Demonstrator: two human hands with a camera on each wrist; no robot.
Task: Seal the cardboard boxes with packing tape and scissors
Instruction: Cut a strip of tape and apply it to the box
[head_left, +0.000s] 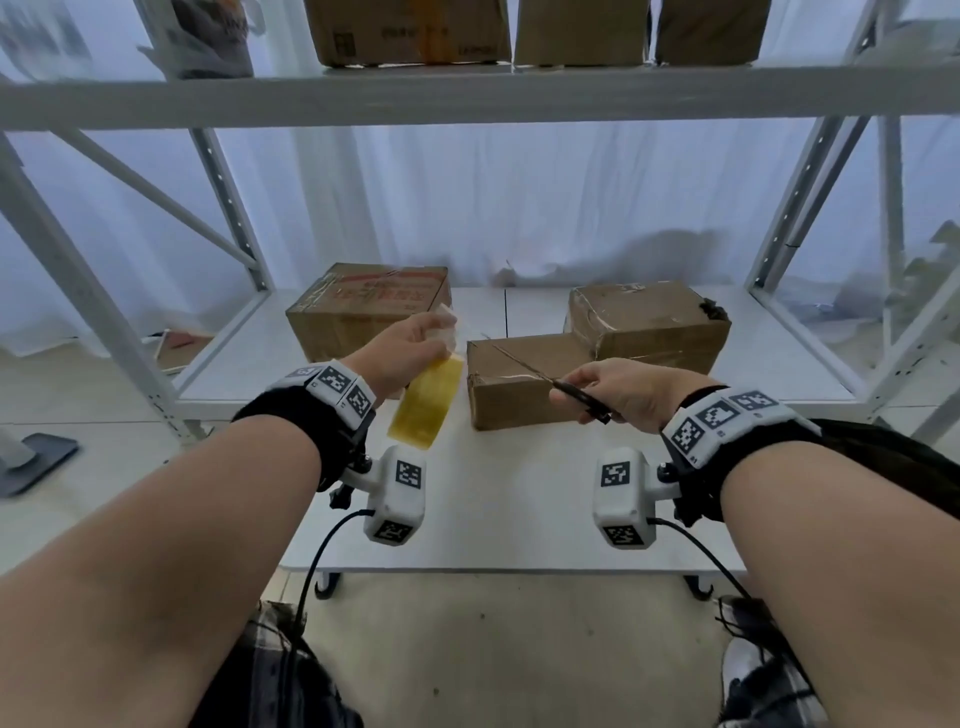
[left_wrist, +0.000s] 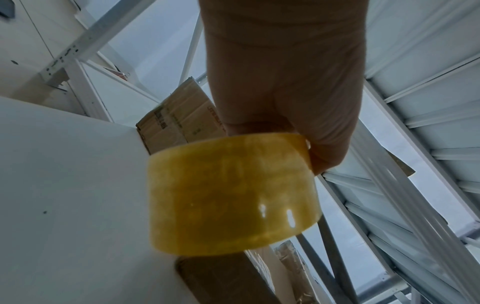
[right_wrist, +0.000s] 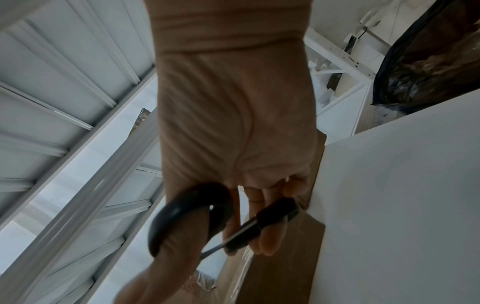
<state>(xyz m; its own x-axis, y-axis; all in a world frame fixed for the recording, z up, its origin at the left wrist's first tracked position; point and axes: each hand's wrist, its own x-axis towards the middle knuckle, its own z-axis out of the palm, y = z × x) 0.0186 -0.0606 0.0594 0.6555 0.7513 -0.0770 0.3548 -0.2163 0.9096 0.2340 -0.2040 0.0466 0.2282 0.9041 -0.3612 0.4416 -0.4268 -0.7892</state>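
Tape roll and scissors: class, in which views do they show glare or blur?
Left wrist view: tape roll is soft-edged, with two bright glints low on its right. Right wrist view: scissors are smeared by blur. Head view: both look fairly sharp, shelf frame bowed.

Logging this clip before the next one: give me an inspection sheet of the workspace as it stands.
Surface: white table, bare near the front edge.
Job's things: three boxes: left box, small box, right box; tape roll; scissors.
Clutter: nothing seen on the table.
Grips: left hand holds the tape roll up; right hand holds the scissors, blades over the small box.
Cables: black leads hang from the wrist cameras.
Surroundings: white rack with more boxes on top; curtain behind.
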